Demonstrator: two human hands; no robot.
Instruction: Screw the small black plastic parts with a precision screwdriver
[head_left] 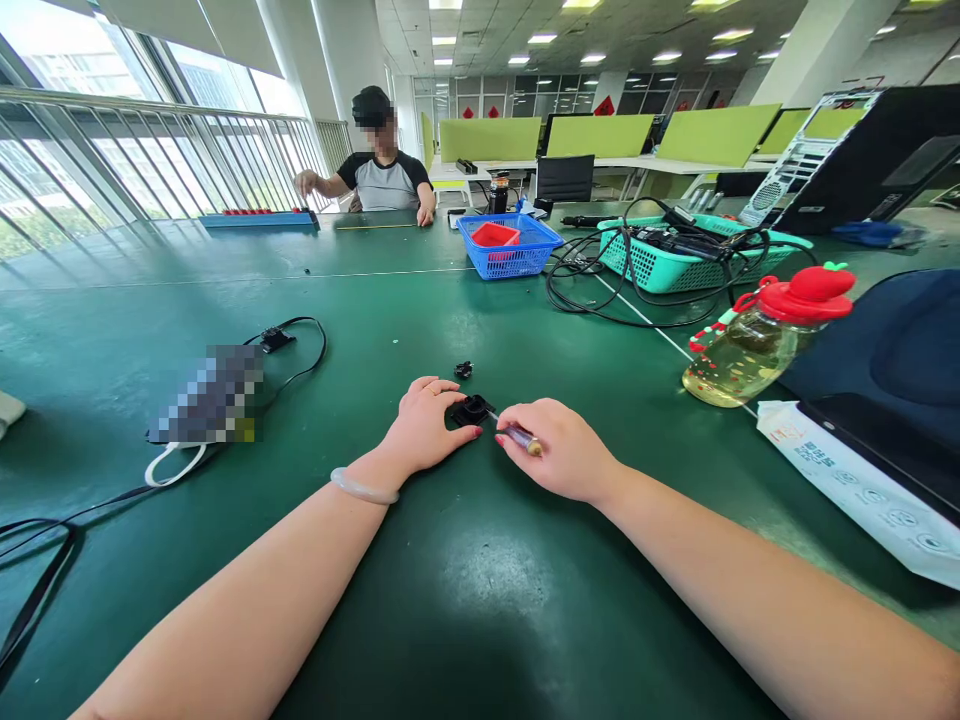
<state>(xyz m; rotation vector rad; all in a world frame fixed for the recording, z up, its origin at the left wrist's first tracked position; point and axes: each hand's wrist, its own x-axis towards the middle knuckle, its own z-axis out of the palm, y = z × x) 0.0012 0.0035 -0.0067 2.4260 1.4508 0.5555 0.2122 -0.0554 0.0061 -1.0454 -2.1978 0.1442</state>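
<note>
My left hand [429, 423] rests on the green table and grips a small black plastic part [472, 409] between thumb and fingers. In my right hand [559, 445] is a screwdriver [523, 438] with a translucent purplish handle, held low and nearly flat. Its thin shaft points left and its tip meets the right side of the black part; the exact contact is too small to tell. Just beyond my left fingertips lies another small black piece [464, 370], apart from both hands.
A power bank-like blurred object [210, 395] with cables lies left. Farther off are a blue basket [510, 262] and a teal basket [675, 275] of cables. At right stand a red-lidded bottle [750, 350] and a white-blue packet [855, 490]. A co-worker [386, 180] sits across the table.
</note>
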